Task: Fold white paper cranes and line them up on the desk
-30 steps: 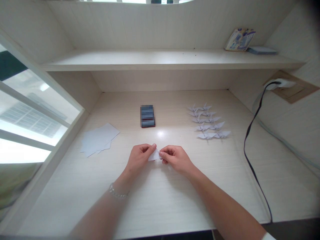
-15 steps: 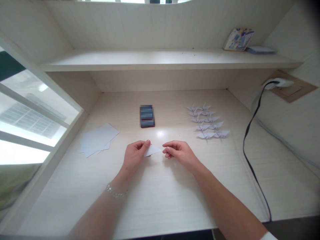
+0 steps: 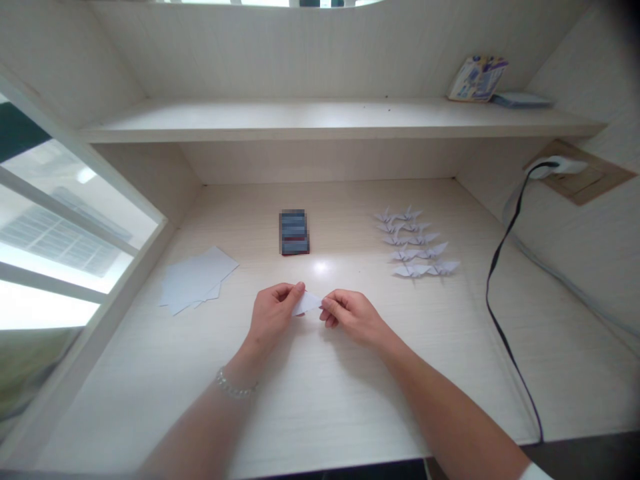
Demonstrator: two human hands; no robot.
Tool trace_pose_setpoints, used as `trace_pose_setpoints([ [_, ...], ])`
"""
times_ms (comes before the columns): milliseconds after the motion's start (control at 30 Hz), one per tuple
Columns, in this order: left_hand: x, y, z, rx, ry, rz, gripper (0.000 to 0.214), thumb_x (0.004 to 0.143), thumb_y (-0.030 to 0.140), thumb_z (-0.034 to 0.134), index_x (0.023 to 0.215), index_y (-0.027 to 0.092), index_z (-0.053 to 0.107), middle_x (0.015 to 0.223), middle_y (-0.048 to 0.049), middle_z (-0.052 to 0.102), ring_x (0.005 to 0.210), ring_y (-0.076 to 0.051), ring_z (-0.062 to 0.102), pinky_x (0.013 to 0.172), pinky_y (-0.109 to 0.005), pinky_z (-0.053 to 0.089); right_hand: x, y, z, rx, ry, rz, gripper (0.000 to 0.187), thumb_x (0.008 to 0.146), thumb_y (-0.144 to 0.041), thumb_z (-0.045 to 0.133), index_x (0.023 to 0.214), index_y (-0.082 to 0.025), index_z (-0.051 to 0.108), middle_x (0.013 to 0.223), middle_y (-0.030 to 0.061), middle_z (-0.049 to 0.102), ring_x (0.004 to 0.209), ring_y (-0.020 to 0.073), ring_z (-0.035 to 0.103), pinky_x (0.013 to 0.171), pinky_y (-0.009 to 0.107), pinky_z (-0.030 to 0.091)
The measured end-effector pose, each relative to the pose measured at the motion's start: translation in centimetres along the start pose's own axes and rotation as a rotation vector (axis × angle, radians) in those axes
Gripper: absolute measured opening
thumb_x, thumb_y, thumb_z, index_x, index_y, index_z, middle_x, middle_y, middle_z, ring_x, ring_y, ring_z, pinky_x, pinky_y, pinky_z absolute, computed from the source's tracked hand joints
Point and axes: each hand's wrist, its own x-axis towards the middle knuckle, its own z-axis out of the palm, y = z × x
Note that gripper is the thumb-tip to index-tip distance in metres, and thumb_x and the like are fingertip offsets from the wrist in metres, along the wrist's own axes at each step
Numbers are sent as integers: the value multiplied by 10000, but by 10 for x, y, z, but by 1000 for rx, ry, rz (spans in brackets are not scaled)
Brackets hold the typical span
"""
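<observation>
A small piece of folded white paper point(image 3: 307, 304) is held just above the desk between my two hands. My left hand point(image 3: 277, 307) pinches its left side, with the thumb on top. At the paper's right tip, my right hand point(image 3: 349, 312) closes its thumb and index finger; its other fingers are curled below. Part of the paper is hidden behind the left thumb. Several folded paper cranes point(image 3: 417, 243) stand in two columns to the right, beyond my right hand. Loose sheets of white paper point(image 3: 197, 280) lie overlapping at the left.
A phone-sized dark object point(image 3: 295, 232), blurred out, lies beyond my hands. On the right, a black cable point(image 3: 493, 280) runs from a wall socket point(image 3: 583, 175) down across the desk point(image 3: 300, 413). The shelf point(image 3: 280, 117) above holds a printed packet point(image 3: 479, 79) and a flat bluish item point(image 3: 521, 100).
My right hand has moved slightly left and down, and its thumb and index finger have closed on the paper's tip. My left hand has shifted slightly right with the paper.
</observation>
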Motion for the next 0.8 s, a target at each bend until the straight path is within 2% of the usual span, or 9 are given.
trace_pose_setpoints([
  [133, -1, 2, 0, -4, 2, -1, 353, 691, 475, 607, 679, 126, 661, 594, -25, 621, 541, -132, 530, 479, -211, 404, 0, 1, 1, -15, -10, -9, 347, 853, -448, 435, 726, -159, 579, 676, 39, 637, 567, 109, 579, 564, 231, 463],
  [267, 0, 2, -1, 7, -4, 0, 356, 697, 479, 601, 664, 129, 655, 583, -21, 617, 536, -132, 537, 487, -216, 416, 2, 4, 0, 76, -27, 34, 381, 841, -491, 430, 736, -150, 563, 678, 46, 632, 544, 109, 572, 544, 239, 470],
  [433, 0, -1, 1, -5, 26, -9, 362, 695, 487, 602, 685, 129, 658, 595, -17, 612, 553, -133, 536, 496, -220, 435, 6, 6, -6, 117, 48, 48, 390, 845, -497, 415, 792, -146, 576, 714, 54, 636, 571, 119, 586, 566, 256, 477],
  [533, 0, -1, 1, 6, 20, -2, 361, 702, 483, 598, 691, 127, 660, 606, -21, 617, 562, -133, 540, 501, -218, 433, 4, 4, -6, 40, 49, 21, 347, 843, -466, 442, 811, -155, 593, 707, 44, 637, 601, 124, 588, 588, 252, 466],
  [667, -1, 0, 1, 31, 6, 8, 364, 701, 484, 599, 666, 127, 656, 580, -22, 618, 536, -130, 534, 482, -213, 401, 0, 0, -1, -104, 18, -25, 267, 826, -391, 503, 723, -166, 603, 659, 28, 636, 602, 124, 578, 595, 242, 440],
  [800, -1, 2, 1, 34, -3, 12, 365, 704, 487, 592, 667, 129, 656, 585, -23, 625, 537, -135, 538, 481, -215, 393, 0, -1, 0, 36, -28, 57, 261, 831, -372, 486, 713, -157, 575, 679, 36, 635, 561, 112, 565, 555, 234, 442],
])
